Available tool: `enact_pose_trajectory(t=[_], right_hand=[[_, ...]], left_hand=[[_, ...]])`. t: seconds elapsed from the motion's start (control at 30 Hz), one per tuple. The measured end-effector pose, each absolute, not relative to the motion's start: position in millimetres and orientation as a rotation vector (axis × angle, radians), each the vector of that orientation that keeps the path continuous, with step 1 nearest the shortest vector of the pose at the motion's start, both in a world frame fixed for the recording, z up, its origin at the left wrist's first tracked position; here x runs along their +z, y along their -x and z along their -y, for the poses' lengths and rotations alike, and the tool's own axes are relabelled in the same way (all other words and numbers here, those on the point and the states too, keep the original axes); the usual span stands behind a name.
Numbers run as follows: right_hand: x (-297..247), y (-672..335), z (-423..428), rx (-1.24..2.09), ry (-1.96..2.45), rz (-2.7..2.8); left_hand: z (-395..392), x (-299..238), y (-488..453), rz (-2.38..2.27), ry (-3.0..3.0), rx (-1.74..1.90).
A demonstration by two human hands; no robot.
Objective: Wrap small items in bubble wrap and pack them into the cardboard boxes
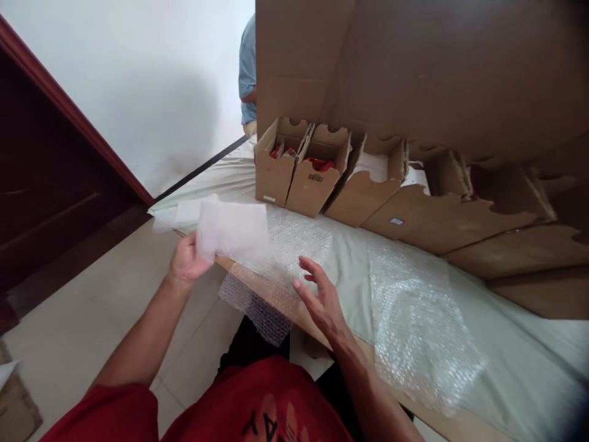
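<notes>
My left hand [188,258] grips the near left edge of a white, flat, rectangular packet [234,230] with a translucent outer layer; its contents cannot be made out. The packet is held up over the table's left part. To the right, my right hand [319,296] hovers with thumb and fingers apart and nothing between them. Beneath it lies a sheet of bubble wrap [299,240], part of which hangs over the table's front edge. Further white, flat pieces [177,213] lie behind the packet at the table's left corner.
Several cardboard bins [317,178] line the back of the table, some holding red or white items. Behind them stands a tall cardboard panel [391,73]. Another bubble wrap sheet [421,325] lies on the pale green cloth [352,276] at right. A person in a blue sleeve [247,58] is partly hidden.
</notes>
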State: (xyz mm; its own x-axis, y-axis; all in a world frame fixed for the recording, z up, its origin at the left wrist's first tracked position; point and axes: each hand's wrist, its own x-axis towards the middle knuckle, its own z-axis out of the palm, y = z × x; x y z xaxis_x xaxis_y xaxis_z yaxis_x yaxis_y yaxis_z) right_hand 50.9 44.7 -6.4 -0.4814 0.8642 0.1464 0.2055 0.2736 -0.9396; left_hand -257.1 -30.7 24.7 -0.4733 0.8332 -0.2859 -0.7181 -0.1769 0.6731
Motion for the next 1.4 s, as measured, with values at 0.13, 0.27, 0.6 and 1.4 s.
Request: enact_pose_trajectory(t=[0.13,0.27,0.6,1.4], right_hand=[[19,-23,-53,1.733,0.824,1.515],[30,-22,-60,1.736,0.819,1.407],[67,-55,-73,1.572,0.895,1.388],[21,-109,-67,1.525,1.309,1.330]], left_hand=[[25,4,200,-0.872,-0.068,1.604],[25,10,194,-0.832,-0.172,1.529],[10,7,178,-1.196,-0.416,1.488],[35,13,166,-1.253,-0.502,1.338]])
